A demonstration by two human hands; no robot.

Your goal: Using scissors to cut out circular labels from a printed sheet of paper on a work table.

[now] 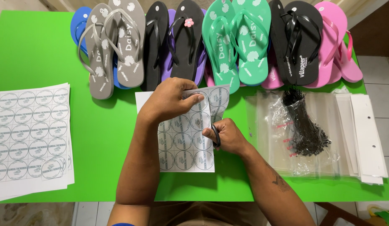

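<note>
Holding the sticker sheet up at its top edge, my left hand is pinching the paper between thumb and fingers, so the sheet is bending a little and not sliding around. I am keeping it that way so the paper is staying tight near the cut. My right hand is closed around the black scissors, with fingers through the handles, and it is sitting at the right edge of the sheet, where the round stickers are lined up in rows. I cannot tell how far apart the blades are, because my hand is covering them. The sheet is lying in the middle of the green worktop, right in front of me, so both hands are reaching it easily. A stack of more sticker sheets is waiting on the left, well apart from the cutting. On the right, clear plastic bags are lying flat with a bundle of black ties on top, and white card strips are sitting just beside them. Pairs of flip-flops in grey, black, green and pink are lined up along the far edge, out of the way of my hands.
</note>
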